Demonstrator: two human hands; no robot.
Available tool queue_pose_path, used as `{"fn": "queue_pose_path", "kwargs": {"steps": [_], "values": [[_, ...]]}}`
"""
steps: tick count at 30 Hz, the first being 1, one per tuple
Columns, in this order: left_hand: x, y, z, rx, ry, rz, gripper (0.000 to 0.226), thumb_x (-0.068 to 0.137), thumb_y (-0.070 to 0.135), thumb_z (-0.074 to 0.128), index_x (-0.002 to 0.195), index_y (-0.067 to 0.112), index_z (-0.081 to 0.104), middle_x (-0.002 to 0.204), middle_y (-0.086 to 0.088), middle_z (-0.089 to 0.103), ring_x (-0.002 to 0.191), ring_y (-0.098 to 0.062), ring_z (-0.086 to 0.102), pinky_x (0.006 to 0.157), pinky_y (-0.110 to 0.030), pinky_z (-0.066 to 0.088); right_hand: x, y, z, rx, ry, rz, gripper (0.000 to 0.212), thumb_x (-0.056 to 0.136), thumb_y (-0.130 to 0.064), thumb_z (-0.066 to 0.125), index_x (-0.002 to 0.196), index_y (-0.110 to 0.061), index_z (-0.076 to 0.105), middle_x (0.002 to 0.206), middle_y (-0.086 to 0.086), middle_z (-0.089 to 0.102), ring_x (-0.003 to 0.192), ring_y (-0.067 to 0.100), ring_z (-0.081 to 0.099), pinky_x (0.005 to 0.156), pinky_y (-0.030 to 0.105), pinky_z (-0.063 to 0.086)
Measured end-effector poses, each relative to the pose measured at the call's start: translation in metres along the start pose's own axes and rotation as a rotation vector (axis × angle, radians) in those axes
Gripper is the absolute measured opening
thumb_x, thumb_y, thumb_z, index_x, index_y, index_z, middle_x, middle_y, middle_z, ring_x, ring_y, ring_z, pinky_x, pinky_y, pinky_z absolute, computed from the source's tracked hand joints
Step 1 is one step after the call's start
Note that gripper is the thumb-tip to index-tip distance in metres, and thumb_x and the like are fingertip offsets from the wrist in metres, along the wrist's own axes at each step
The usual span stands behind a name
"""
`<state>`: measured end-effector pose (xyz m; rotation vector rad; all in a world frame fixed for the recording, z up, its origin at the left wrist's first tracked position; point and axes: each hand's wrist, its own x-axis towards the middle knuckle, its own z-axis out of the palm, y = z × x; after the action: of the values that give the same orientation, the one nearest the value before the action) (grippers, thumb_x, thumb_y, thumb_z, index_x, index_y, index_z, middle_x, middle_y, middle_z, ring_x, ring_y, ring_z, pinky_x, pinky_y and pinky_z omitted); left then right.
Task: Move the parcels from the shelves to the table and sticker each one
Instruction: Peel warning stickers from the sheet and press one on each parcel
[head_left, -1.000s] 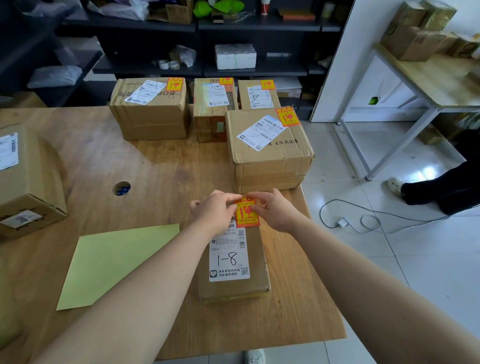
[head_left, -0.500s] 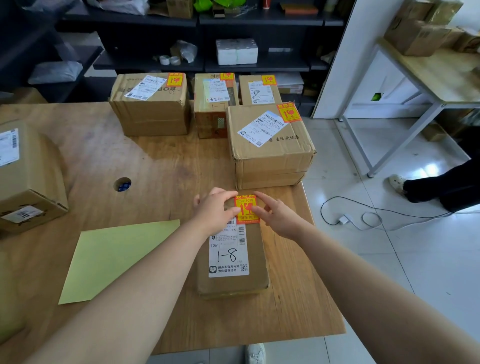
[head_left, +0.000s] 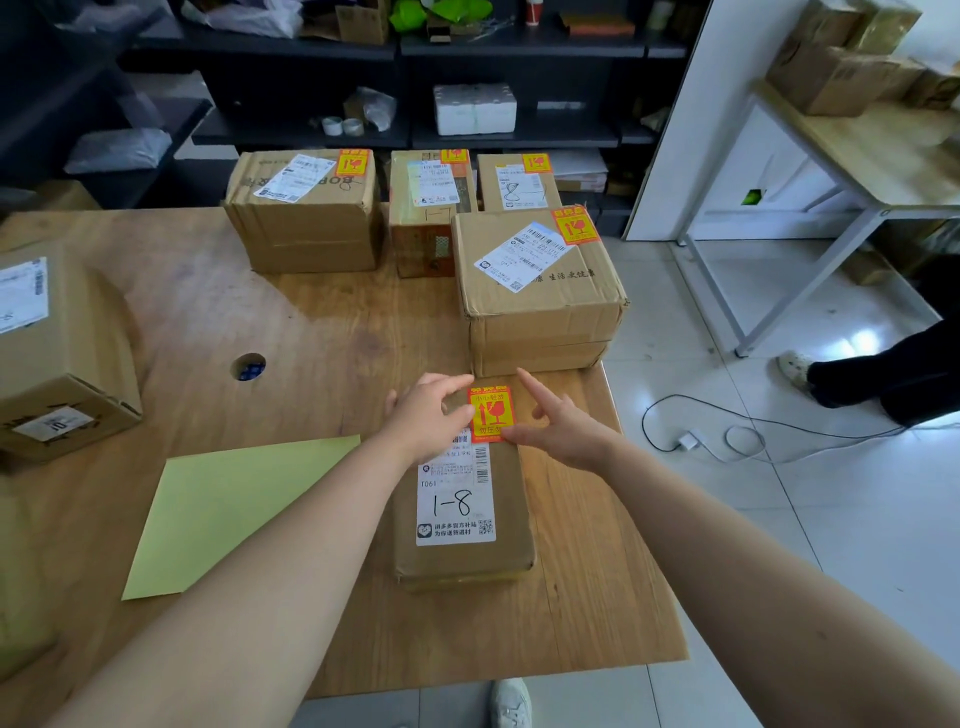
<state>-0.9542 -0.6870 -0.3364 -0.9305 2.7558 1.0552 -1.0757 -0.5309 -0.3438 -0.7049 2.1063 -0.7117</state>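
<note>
Head view: our left hand (head_left: 426, 418) loose on parcel (head_left: 462, 561), fingertips at sticker (head_left: 490, 413) edge; right hand (head_left: 563, 434) spread, thumb touching sticker.

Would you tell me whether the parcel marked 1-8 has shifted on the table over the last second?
No. The parcel keeps the same gap from the green sheet beside it.

A flat parcel (head_left: 511, 499) marked "1-8" lies near the front edge of the bench (head_left: 291, 322). The left hand (head_left: 426, 421) rests on its far end, fingertips at the left edge of a red-and-yellow sticker (head_left: 488, 413). The right hand (head_left: 566, 431), fingers spread, touches the sticker's lower right corner. A larger stickered box (head_left: 540, 312) stands just behind. A green sheet (head_left: 228, 514) lies left of the parcel.
</note>
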Motion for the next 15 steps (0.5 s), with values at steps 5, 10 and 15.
{"fn": "queue_pose_path", "kwargs": {"steps": [5, 10, 15], "values": [[0.003, 0.003, 0.008, 0.198, 0.038, 0.005, 0.038, 0.098, 0.043, 0.045, 0.136, 0.045, 0.046, 0.137, 0.007, 0.045, 0.126, -0.023, 0.039, 0.111, -0.047, 0.019, 0.007, -0.008, 0.004, -0.047, -0.002, -0.069, 0.058, 0.097, -0.048, 0.048, 0.148, -0.050, 0.020, 0.146, 0.012, 0.022, 0.121, 0.030, 0.045, 0.099, 0.036, 0.040], [0.009, 0.002, 0.006, 0.170, 0.049, -0.016, 0.036, 0.097, 0.044, 0.046, 0.133, 0.040, 0.052, 0.135, 0.005, 0.049, 0.124, -0.022, 0.044, 0.105, -0.044, 0.025, 0.011, -0.005, 0.002, -0.007, 0.062, -0.063, 0.048, 0.103, -0.043, 0.035, 0.150, -0.041, 0.026, 0.145, 0.011, 0.023, 0.106, 0.021, 0.043, 0.093, 0.029, 0.035], [0.018, 0.004, 0.012, 0.109, 0.114, -0.069, 0.024, 0.093, 0.046, 0.053, 0.113, 0.039, 0.064, 0.120, 0.007, 0.056, 0.112, -0.021, 0.053, 0.102, -0.044, 0.033, 0.024, 0.000, 0.009, 0.034, 0.108, -0.011, 0.046, 0.098, -0.050, 0.041, 0.142, -0.035, 0.043, 0.137, 0.010, 0.039, 0.119, 0.028, 0.049, 0.104, 0.042, 0.041]]}}
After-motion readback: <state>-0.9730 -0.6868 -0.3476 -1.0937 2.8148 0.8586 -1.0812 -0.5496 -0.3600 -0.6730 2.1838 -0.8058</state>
